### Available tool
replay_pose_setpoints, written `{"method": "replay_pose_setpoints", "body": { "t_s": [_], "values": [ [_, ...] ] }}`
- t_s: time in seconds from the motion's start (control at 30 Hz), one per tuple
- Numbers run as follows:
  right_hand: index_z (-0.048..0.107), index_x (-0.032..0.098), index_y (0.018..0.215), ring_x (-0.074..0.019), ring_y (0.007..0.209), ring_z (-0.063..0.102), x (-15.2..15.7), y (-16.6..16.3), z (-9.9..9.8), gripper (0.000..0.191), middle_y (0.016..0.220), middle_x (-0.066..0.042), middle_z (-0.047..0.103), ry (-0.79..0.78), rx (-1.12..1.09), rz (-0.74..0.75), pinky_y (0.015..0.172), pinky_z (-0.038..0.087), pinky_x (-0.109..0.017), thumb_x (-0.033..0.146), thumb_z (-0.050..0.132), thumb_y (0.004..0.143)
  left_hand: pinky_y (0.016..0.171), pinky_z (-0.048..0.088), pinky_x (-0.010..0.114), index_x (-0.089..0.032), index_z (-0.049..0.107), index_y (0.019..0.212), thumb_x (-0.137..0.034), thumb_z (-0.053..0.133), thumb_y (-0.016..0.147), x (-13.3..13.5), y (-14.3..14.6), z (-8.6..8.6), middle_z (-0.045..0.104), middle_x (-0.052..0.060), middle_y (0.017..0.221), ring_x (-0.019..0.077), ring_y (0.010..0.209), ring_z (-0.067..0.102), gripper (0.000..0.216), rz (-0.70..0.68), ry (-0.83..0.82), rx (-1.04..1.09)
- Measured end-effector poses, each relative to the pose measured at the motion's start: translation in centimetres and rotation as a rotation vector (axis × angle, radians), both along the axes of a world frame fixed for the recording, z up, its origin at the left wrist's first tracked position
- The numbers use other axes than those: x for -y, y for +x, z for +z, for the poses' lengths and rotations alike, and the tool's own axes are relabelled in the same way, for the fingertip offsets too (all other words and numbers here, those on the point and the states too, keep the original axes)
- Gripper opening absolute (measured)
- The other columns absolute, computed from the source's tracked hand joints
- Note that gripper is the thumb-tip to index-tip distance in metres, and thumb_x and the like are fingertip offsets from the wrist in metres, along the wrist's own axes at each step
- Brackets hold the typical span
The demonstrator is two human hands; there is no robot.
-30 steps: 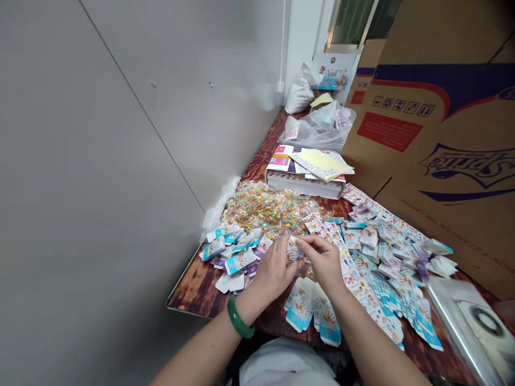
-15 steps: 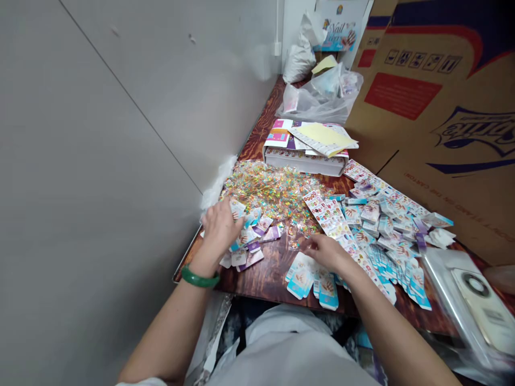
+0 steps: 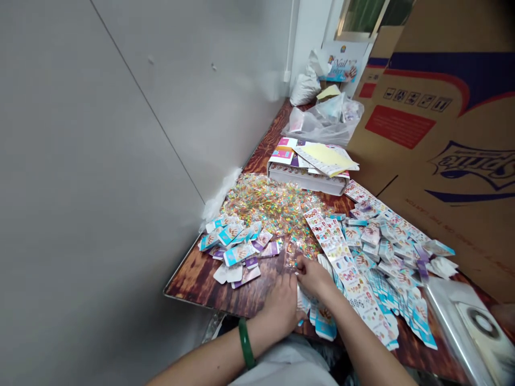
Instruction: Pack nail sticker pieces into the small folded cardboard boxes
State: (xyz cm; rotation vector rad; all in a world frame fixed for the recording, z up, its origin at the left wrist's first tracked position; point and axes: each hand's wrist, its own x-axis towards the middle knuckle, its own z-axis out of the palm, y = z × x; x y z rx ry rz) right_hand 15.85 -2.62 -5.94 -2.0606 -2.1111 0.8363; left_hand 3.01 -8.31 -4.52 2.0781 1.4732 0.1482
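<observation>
My left hand (image 3: pixel 281 303), with a green bangle at its wrist, rests at the table's front edge, fingers and thumb round a small flat blue-and-white box (image 3: pixel 303 304). Close beside it, my right hand (image 3: pixel 316 276) is closed in a pinch; what its fingertips hold, if anything, is hidden. Just beyond lies a heap of small clear packets with colourful bits (image 3: pixel 273 201). A loose pile of filled-looking small blue, white and purple boxes (image 3: pixel 239 252) sits to the left. More flat boxes (image 3: pixel 325 324) lie under and beside my right forearm.
A long sticker sheet (image 3: pixel 341 252) lies right of my hands, beside a heap of small boxes (image 3: pixel 386 241). Farther back stand a white box of sheets (image 3: pixel 306 179) and a plastic bag (image 3: pixel 325 118). A grey wall (image 3: pixel 140 161) bounds the left, a large carton (image 3: pixel 422 128) the right.
My left hand has left the pile of small boxes at the left and come right, to the flat boxes beside my right hand. The right hand stays near the packets. The view has shifted.
</observation>
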Motion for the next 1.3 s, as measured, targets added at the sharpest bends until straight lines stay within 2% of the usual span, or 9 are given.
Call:
{"method": "replay_pose_setpoints", "body": {
  "t_s": [0.2,0.27,0.37,0.57,0.77,0.97,1.07,1.17,1.3],
  "values": [
    [0.06,0.019,0.062,-0.0152,0.063,0.056,-0.2,0.4,0.6,0.01,0.066,-0.002,0.065,0.005,-0.049,0.0,0.055,0.032,-0.023,0.016,0.056,0.07,0.096,0.036,0.044,-0.009,0.041,0.125,-0.021,0.062,0.061,-0.2,-0.3,-0.1,0.049,0.017,0.119,0.0329,0.114,0.043,0.069,0.035,-0.044,0.051],
    [0.06,0.019,0.06,-0.0153,0.063,0.057,-0.2,0.6,1.4,0.013,0.065,-0.001,0.064,0.026,-0.088,-0.013,0.055,0.033,-0.023,0.019,0.056,0.072,0.097,0.035,0.043,-0.012,0.044,0.121,-0.021,0.06,0.062,-0.3,-0.5,0.0,0.05,0.016,0.117,0.0315,0.111,0.045,0.062,0.05,-0.011,0.08],
    [0.061,0.02,0.061,-0.0161,0.062,0.057,-0.4,0.8,2.7,0.014,0.064,-0.001,0.064,0.086,-0.172,-0.031,0.056,0.035,-0.024,0.022,0.054,0.074,0.093,0.038,0.043,-0.014,0.049,0.114,-0.021,0.056,0.065,-0.5,-0.8,0.4,0.051,0.014,0.113,0.0304,0.106,0.047,0.049,0.092,0.036,0.118],
    [0.067,0.022,0.074,-0.0171,0.067,0.058,-0.7,1.5,4.1,0.015,0.07,-0.001,0.066,0.14,-0.261,-0.03,0.062,0.039,-0.026,0.017,0.054,0.069,0.09,0.04,0.041,-0.014,0.044,0.121,-0.021,0.055,0.068,-1.8,-1.6,1.7,0.055,0.014,0.112,0.0296,0.106,0.051,0.054,0.072,0.043,0.218],
    [0.06,0.018,0.072,-0.0116,0.047,0.049,-1.0,2.0,3.5,0.009,0.051,0.005,0.054,-0.051,-0.673,-0.092,0.047,0.036,-0.022,0.02,0.058,0.064,0.094,0.039,0.041,-0.017,0.036,0.129,-0.019,0.054,0.071,-2.5,-2.0,1.9,0.053,0.013,0.125,0.028,0.114,0.049,0.061,0.023,0.12,0.281],
    [0.051,0.019,0.059,-0.008,0.038,0.04,-1.3,0.9,5.3,0.022,0.046,0.007,0.046,0.02,-0.755,-0.199,0.039,0.032,-0.021,0.035,0.065,0.066,0.089,0.044,0.039,-0.018,0.043,0.124,-0.018,0.054,0.073,-3.8,-1.9,2.6,0.059,0.011,0.117,0.0257,0.105,0.056,0.053,0.078,0.165,0.312],
    [0.055,0.019,0.069,-0.0094,0.041,0.045,-1.3,0.3,6.5,0.026,0.052,0.004,0.052,0.007,-0.923,-0.197,0.041,0.037,-0.023,0.043,0.064,0.069,0.085,0.045,0.037,-0.018,0.051,0.114,-0.022,0.058,0.073,-4.8,-1.9,3.5,0.063,0.009,0.106,0.0241,0.096,0.059,0.042,0.196,0.165,0.428],
    [0.057,0.019,0.089,-0.0116,0.05,0.053,-1.3,-0.4,6.9,0.035,0.069,0.001,0.061,0.032,-1.118,-0.197,0.044,0.042,-0.023,0.041,0.07,0.065,0.082,0.047,0.034,-0.019,0.055,0.105,-0.028,0.064,0.071,-5.7,-1.8,3.9,0.065,0.005,0.098,0.0215,0.091,0.06,0.035,0.304,0.104,0.638],
    [0.048,0.025,0.104,-0.0134,0.06,0.058,-1.1,-1.2,6.3,0.046,0.075,0.002,0.061,0.264,-1.214,-0.318,0.047,0.046,-0.022,0.032,0.072,0.066,0.081,0.047,0.031,-0.016,0.055,0.104,-0.027,0.064,0.073,-6.6,-1.6,3.6,0.065,0.006,0.1,0.02,0.093,0.06,0.034,0.331,-0.081,1.013]
  ]
}}
